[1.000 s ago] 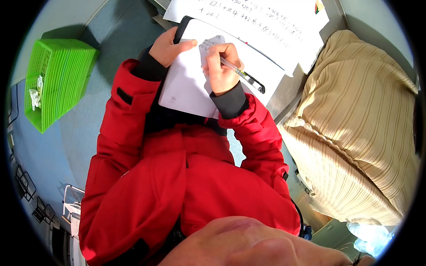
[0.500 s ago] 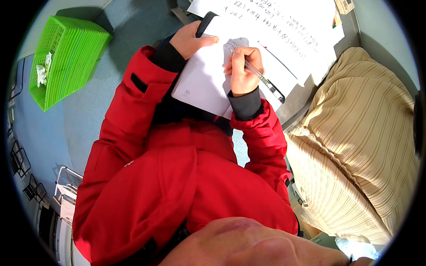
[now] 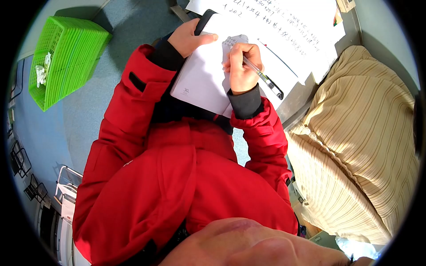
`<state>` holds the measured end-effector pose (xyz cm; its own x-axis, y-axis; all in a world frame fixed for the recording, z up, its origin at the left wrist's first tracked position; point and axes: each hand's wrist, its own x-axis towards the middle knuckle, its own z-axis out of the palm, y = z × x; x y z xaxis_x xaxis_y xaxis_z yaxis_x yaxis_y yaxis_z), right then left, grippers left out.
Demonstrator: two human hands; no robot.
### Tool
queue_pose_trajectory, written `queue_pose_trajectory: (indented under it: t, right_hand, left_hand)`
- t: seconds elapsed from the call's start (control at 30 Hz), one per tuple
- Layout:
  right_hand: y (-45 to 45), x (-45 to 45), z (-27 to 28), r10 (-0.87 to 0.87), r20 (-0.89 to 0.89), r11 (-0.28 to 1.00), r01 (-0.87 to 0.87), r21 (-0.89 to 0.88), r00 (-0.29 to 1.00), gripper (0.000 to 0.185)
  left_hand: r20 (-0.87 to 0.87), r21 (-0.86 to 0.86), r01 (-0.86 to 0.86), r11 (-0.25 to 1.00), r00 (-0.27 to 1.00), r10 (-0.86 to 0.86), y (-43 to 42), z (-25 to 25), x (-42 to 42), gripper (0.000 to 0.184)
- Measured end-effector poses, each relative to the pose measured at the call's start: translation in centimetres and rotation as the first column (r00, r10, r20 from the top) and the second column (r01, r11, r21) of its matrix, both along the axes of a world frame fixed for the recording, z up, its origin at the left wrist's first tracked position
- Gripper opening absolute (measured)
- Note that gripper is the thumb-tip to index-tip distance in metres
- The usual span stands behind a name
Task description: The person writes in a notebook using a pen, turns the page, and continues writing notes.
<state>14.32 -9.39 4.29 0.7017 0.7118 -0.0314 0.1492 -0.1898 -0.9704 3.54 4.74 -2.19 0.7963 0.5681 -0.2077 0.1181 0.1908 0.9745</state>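
An open notebook [image 3: 202, 84] with white pages lies tilted in front of me, "30." printed near a lower corner. My left hand [image 3: 188, 39] grips its left edge, thumb on the page. Beside those fingers is a black, rounded piece [image 3: 205, 22]; whether it is the notebook's cover or a separate thing, I cannot tell. In my right hand [image 3: 244, 66] a clear-barrelled pen with a black end [image 3: 269, 82] is pinched, its tip at the page and partly hidden by the fingers. Small handwriting [image 3: 230, 41] shows in the hand's shadow.
Large sheets of paper [image 3: 288, 26] with handwritten numbers lie beyond the notebook on a grey table [image 3: 298, 98]. A striped beige cloth cover [image 3: 359, 119] bulges at the right. On the floor to the left stands a green plastic basket stack [image 3: 73, 55] with crumpled white tissue inside.
My right hand and the pen have shifted very slightly up and left across the page. My left hand keeps its hold on the notebook, and the rest looks the same.
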Motion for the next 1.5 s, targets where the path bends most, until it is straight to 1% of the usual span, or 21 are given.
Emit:
queue_pose_trajectory:
  t: [0.07,0.17,0.27,0.37,0.53,0.67,0.77,0.87,0.97,1.03,1.13,1.27,1.5]
  right_hand:
    - [-0.2,0.1,0.0,0.024,0.021,1.000,-0.024,-0.017,0.999,0.014]
    - [-0.5,0.1,-0.2,-0.010,-0.081,0.998,0.015,0.057,0.997,0.015]
    - [-0.4,0.2,-0.3,-0.005,-0.076,0.998,0.010,0.065,0.997,0.015]
    - [-0.2,0.1,-0.1,-0.013,-0.011,1.000,0.013,0.010,1.000,0.015]
    - [-0.1,0.2,-0.3,-0.022,-0.012,1.000,0.022,0.021,1.000,0.016]
    - [-0.2,0.1,-0.1,-0.027,-0.011,1.000,0.027,0.011,1.000,0.015]
    - [-0.3,0.2,-0.3,0.004,0.032,1.000,-0.005,0.015,0.999,0.014]
    - [-0.2,0.1,-0.1,-0.035,-0.015,0.999,0.035,0.009,0.999,0.014]
    - [-0.5,0.2,-0.4,0.010,0.037,1.000,-0.011,0.028,0.999,0.014]
    - [-0.5,0.2,-0.4,-0.026,-0.013,0.999,0.027,0.043,1.000,0.014]
    - [-0.4,0.1,-0.4,-0.044,-0.043,0.998,0.045,0.039,0.998,0.015]
    - [-0.4,0.3,-0.2,-0.039,-0.016,0.999,0.039,0.008,0.999,0.017]
    - [-0.4,0.3,-0.2,-0.032,-0.035,0.999,0.032,0.009,0.999,0.017]
  left_hand:
    - [-0.007,0.009,-0.006,1.000,1.000,0.006,0.1,0.0,0.0,0.039]
    - [-0.023,0.013,-0.014,1.000,1.000,0.015,0.1,0.0,0.0,0.040]
    - [-0.019,-0.004,-0.018,1.000,1.000,0.018,0.0,0.2,0.0,0.041]
    - [-0.015,-0.003,-0.013,1.000,1.000,0.013,-0.1,0.2,0.0,0.041]
    - [-0.004,0.004,-0.005,1.000,1.000,0.005,0.0,0.3,0.0,0.041]
    - [0.011,-0.027,-0.013,1.000,1.000,0.013,-0.1,0.6,-0.1,0.041]
    - [0.013,-0.019,-0.001,1.000,1.000,0.001,0.1,0.6,-0.1,0.042]
    - [0.016,-0.024,0.003,1.000,1.000,-0.002,-0.1,1.1,-0.1,0.042]
    - [0.003,-0.024,-0.003,1.000,1.000,0.003,0.1,0.6,-0.2,0.042]
    - [0.029,-0.052,-0.012,0.999,0.999,0.014,-0.2,0.9,-0.1,0.043]
    - [-0.017,0.013,0.006,1.000,1.000,-0.006,0.1,0.3,-0.2,0.043]
    - [-0.002,0.007,0.000,1.000,1.000,0.000,0.0,0.8,-0.1,0.043]
    - [-0.013,0.014,-0.003,1.000,1.000,0.003,0.0,0.7,-0.2,0.044]
